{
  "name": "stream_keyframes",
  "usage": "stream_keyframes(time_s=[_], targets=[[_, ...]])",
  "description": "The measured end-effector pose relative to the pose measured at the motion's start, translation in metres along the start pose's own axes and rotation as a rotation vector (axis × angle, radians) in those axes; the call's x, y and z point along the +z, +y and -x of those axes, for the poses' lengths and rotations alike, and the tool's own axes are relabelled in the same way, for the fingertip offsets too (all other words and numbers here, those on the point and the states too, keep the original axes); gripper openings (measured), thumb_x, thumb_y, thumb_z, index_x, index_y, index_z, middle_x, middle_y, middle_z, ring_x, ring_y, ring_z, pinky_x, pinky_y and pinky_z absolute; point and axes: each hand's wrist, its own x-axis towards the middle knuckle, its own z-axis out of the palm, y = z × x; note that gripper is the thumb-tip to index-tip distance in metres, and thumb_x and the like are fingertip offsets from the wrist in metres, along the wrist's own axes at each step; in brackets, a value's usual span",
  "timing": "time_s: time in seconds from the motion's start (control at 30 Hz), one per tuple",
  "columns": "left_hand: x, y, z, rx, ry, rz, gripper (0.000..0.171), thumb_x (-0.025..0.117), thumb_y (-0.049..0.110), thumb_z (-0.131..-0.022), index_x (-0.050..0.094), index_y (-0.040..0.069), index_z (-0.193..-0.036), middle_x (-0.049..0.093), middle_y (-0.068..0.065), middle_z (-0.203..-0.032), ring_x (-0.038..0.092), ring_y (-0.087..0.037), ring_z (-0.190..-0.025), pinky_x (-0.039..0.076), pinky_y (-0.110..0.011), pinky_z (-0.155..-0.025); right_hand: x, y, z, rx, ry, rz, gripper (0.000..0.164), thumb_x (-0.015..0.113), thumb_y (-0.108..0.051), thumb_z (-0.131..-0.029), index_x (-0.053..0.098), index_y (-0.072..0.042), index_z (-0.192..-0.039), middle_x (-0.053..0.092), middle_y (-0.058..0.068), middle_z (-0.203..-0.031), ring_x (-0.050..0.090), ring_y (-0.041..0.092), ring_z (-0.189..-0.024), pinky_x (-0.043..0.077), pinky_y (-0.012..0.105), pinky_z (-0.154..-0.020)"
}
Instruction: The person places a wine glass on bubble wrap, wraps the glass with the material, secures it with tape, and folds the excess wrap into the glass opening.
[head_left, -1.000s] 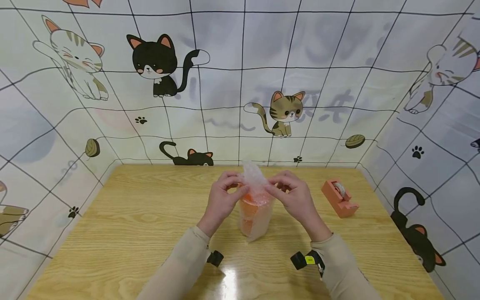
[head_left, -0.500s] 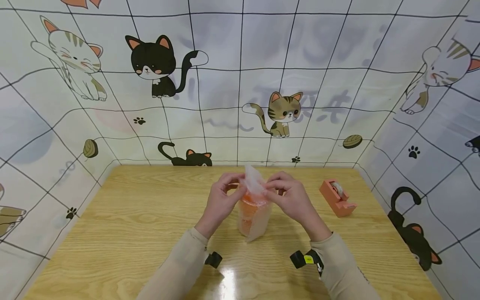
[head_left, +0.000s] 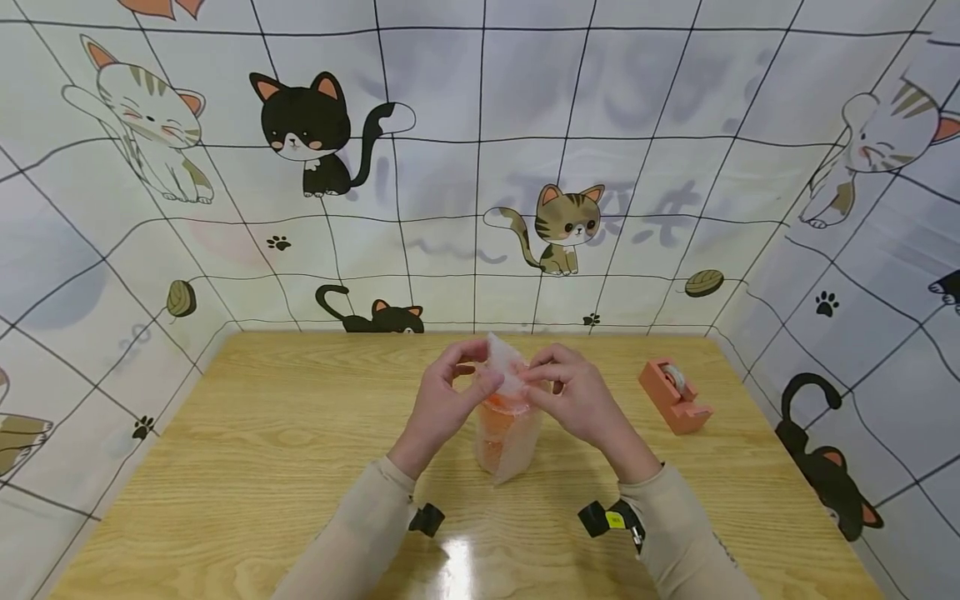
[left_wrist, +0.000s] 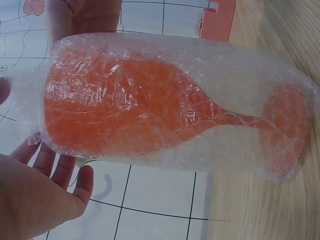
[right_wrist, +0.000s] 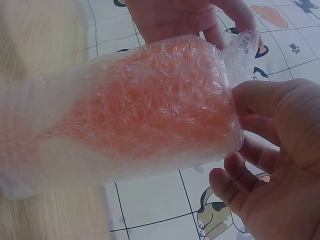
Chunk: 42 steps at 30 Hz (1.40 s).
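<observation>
An orange stemmed goblet (left_wrist: 125, 105) stands upright on the table, rolled in clear bubble wrap (head_left: 521, 446). A loose end of the wrap sticks up above the goblet's rim. My left hand (head_left: 446, 392) pinches that end from the left, thumb toward me. From the right, my right hand (head_left: 577, 396) pinches the same end between thumb and fingers. In the right wrist view, the wrap's bubbles lie close around the bowl (right_wrist: 155, 100), while the stem and foot look blurred through the layers.
To the right on the wooden table (head_left: 300, 417) is a pink tape dispenser (head_left: 675, 396) with a roll of clear tape. Walls of cat-printed fabric (head_left: 450, 167) enclose the table at the back and both sides. A black wrist camera (head_left: 596, 518) sits below the right hand.
The loose end of the wrap has been bent and flattened somewhat over the rim. My right fingers have shifted slightly left, closer to the left hand. The goblet stays in place.
</observation>
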Motion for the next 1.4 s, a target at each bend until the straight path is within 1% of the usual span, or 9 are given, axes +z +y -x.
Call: stream_keyframes(time_s=[0.2, 0.27, 0.47, 0.6, 0.7, 0.87, 1.03, 1.2, 1.4], targets=[[-0.002, 0.002, 0.0, -0.013, -0.026, 0.028, 0.041, 0.075, 0.009, -0.092, 0.063, 0.004, -0.131, 0.065, -0.011, -0.129, 0.056, -0.025, -0.121, 0.042, -0.061, -0.104, 0.0, 0.002, 0.001, -0.015, -0.001, -0.001, 0.013, 0.078, -0.004, -0.09, 0.082, -0.004, -0.102, 0.066, 0.005, -0.107, 0.054, 0.023, -0.086, 0.047, 0.028, -0.069], [-0.003, 0.003, -0.001, -0.019, -0.038, 0.034, 0.041, 0.075, 0.008, -0.092, 0.063, 0.004, -0.131, 0.065, -0.011, -0.128, 0.056, -0.026, -0.121, 0.041, -0.062, -0.104, 0.0, 0.003, 0.002, -0.01, -0.009, -0.01, 0.013, 0.078, -0.005, -0.091, 0.082, -0.005, -0.103, 0.066, 0.005, -0.108, 0.054, 0.021, -0.087, 0.047, 0.028, -0.069], [-0.006, 0.005, -0.001, -0.038, -0.044, 0.004, 0.04, 0.073, 0.006, -0.09, 0.063, 0.003, -0.128, 0.066, -0.012, -0.124, 0.058, -0.027, -0.119, 0.043, -0.048, -0.101, -0.002, 0.008, 0.003, 0.021, -0.039, -0.066, 0.016, 0.077, -0.008, -0.093, 0.081, -0.005, -0.108, 0.064, 0.005, -0.11, 0.052, 0.018, -0.085, 0.046, 0.028, -0.065], [-0.006, 0.006, -0.001, -0.039, -0.039, -0.042, 0.04, 0.073, 0.003, -0.087, 0.063, 0.004, -0.126, 0.066, -0.012, -0.123, 0.059, -0.027, -0.119, 0.044, -0.046, -0.1, -0.002, 0.008, 0.003, 0.027, -0.035, -0.062, 0.017, 0.075, -0.011, -0.095, 0.081, -0.006, -0.11, 0.064, 0.004, -0.11, 0.053, 0.016, -0.086, 0.047, 0.028, -0.068], [-0.006, 0.008, -0.001, -0.032, -0.042, -0.089, 0.04, 0.072, 0.002, -0.085, 0.063, 0.005, -0.123, 0.066, -0.011, -0.122, 0.059, -0.027, -0.117, 0.045, -0.046, -0.099, -0.001, 0.007, 0.003, 0.037, -0.018, -0.067, 0.015, 0.074, -0.013, -0.096, 0.081, -0.007, -0.108, 0.064, 0.002, -0.108, 0.054, 0.015, -0.087, 0.048, 0.029, -0.069], [-0.005, 0.011, -0.004, -0.01, -0.056, -0.178, 0.035, 0.072, 0.002, -0.083, 0.064, 0.007, -0.116, 0.067, -0.009, -0.116, 0.061, -0.027, -0.113, 0.046, -0.049, -0.097, 0.0, 0.005, 0.001, 0.053, 0.0, -0.116, 0.009, 0.077, -0.012, -0.094, 0.082, -0.008, -0.1, 0.065, 0.002, -0.105, 0.055, 0.014, -0.082, 0.046, 0.026, -0.066], [-0.004, 0.014, -0.006, 0.003, -0.06, -0.25, 0.028, 0.072, 0.003, -0.081, 0.064, 0.009, -0.107, 0.069, -0.008, -0.11, 0.063, -0.026, -0.109, 0.048, -0.052, -0.096, 0.003, 0.006, 0.0, 0.036, 0.021, -0.114, 0.007, 0.078, -0.007, -0.091, 0.082, -0.008, -0.097, 0.066, 0.004, -0.103, 0.053, 0.016, -0.08, 0.044, 0.027, -0.066], [-0.002, 0.02, -0.008, -0.027, -0.06, -0.32, 0.026, 0.073, 0.0, -0.078, 0.061, 0.011, -0.099, 0.068, -0.007, -0.107, 0.061, -0.025, -0.105, 0.049, -0.05, -0.094, 0.007, 0.006, -0.001, 0.045, 0.04, -0.127, 0.007, 0.079, -0.004, -0.089, 0.081, -0.007, -0.095, 0.066, 0.006, -0.101, 0.051, 0.02, -0.078, 0.042, 0.027, -0.065], [0.001, 0.024, -0.011, -0.059, -0.062, -0.44, 0.025, 0.075, -0.001, -0.074, 0.059, 0.013, -0.088, 0.063, -0.001, -0.092, 0.057, -0.027, -0.101, 0.048, -0.046, -0.092, 0.01, 0.005, -0.002, 0.063, 0.047, -0.115, 0.008, 0.08, -0.002, -0.086, 0.08, -0.009, -0.091, 0.066, 0.004, -0.098, 0.05, 0.018, -0.076, 0.041, 0.026, -0.064]])
